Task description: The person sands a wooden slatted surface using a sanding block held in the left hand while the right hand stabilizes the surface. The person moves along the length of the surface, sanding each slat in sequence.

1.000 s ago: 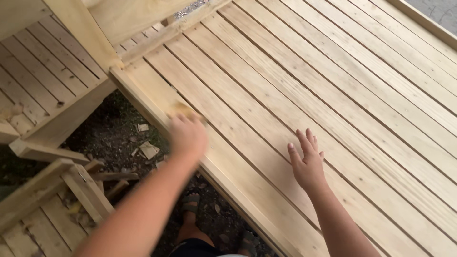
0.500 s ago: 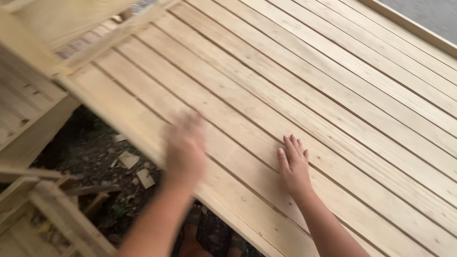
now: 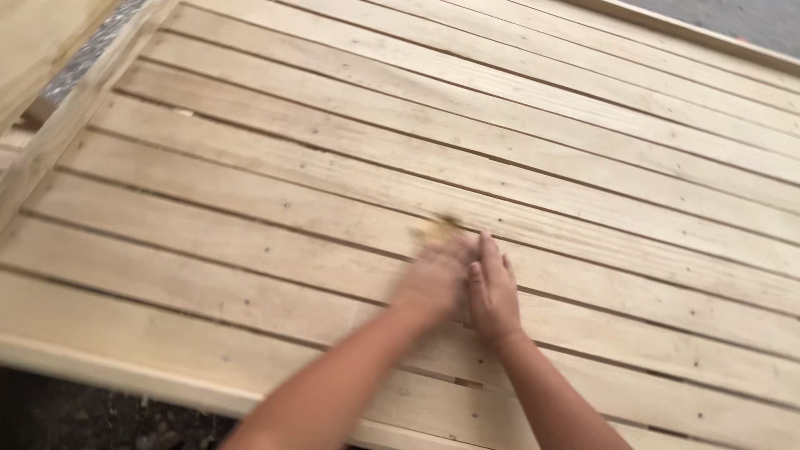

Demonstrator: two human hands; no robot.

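Pale pine slats fill almost the whole view: the slatted panel (image 3: 350, 167) runs in long parallel boards from lower left to upper right, with narrow dark gaps between them. At least ten boards can be counted across it, though the far ones crowd together near the upper right and the exact number cannot be told. Small dark nail or screw marks dot several boards in loose rows.

Two bare hands lie on the boards near the middle of the view, side by side and touching. The right hand (image 3: 493, 292) rests flat, palm down, its fingers (image 3: 487, 254) stretched out together and released, grasping nothing. The left hand (image 3: 433, 279) is blurred; a small yellowish-tan piece (image 3: 437, 227), one only, shows at its fingertips, pressed against a slat. Whether the left fingers clench it or merely press on it cannot be told, and the blur hides what kind of piece it is.

One thicker edge rail (image 3: 125, 371) closes the panel along the near side. Below it lies dark ground (image 3: 75, 417). At the upper left stands one more timber frame piece (image 3: 58, 125), set at an angle just beside the panel. A strip of grey ground (image 3: 750, 17) shows at the upper right.
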